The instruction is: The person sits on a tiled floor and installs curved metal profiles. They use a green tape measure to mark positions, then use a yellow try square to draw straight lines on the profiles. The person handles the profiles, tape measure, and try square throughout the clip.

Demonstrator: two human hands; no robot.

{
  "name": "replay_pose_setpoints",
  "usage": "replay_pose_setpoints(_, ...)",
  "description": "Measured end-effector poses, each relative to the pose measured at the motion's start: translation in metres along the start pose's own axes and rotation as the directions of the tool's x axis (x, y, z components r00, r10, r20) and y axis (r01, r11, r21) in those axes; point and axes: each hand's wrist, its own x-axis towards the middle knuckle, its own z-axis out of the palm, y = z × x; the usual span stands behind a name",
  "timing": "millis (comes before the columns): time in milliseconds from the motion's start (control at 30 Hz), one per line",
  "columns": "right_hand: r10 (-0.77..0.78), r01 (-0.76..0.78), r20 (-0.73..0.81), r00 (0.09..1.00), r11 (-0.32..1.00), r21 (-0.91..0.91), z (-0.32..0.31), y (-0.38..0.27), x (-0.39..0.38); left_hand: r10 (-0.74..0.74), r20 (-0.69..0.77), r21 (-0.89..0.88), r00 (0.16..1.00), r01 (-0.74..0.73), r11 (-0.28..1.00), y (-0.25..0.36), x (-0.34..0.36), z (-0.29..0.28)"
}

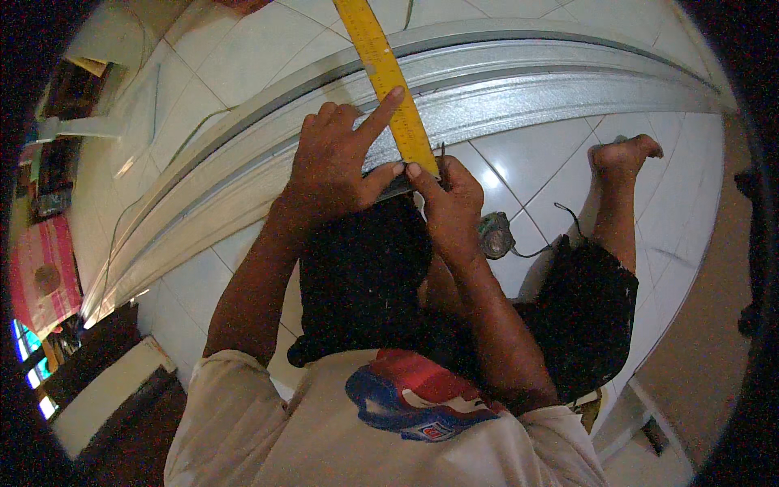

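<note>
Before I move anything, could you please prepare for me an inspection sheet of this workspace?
Surface: white tiled floor, with light reflecting on it.
Things in use: yellow ruler lying across long silver metal strips; thin dark piece upright beside the ruler's near end.
Clutter: round greyish object on the tiles, right of the right forearm.
Hands: left hand has its index finger on the ruler; right hand has its thumb at the near end, grip partly hidden.
Cables: dark cord beside the round object; its use is unclear.
Surroundings: pink cloth far left; bare foot at right.
</note>
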Motion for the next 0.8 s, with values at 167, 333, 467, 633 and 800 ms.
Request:
replay_pose_setpoints(167,0.11,-0.11,-0.034,0.993,0.994,0.008,0.0006,-0.0016,-0.002,0.048,-0.128,0.016,0.991,-0.047,0.999,-0.0003,-0.0006,0.0058)
replay_pose_setpoints(333,0.015,-0.009,-0.057,0.998,0.996,0.092,0.0026,0.0015,-0.0018,0.047,-0.139,0.053,0.989,-0.04,0.998,0.0025,0.0008,0.0043)
replay_pose_setpoints(467,-0.012,0.019,-0.045,0.999,0.989,0.149,0.0023,0.0029,-0.0019,0.047,-0.129,0.081,0.99,-0.037,0.996,0.004,0.0025,0.002)
replay_pose_setpoints(633,-0.066,0.072,-0.047,0.997,0.988,0.133,0.0029,0.0026,0.0003,0.042,-0.124,0.045,0.991,-0.037,0.998,0.0048,0.0019,0.0006)
replay_pose_setpoints(800,-0.028,0.03,-0.016,0.999,0.991,0.132,0.0011,0.0031,-0.0001,0.074,-0.167,0.057,0.983,-0.065,0.996,0.0063,0.0006,0.0)
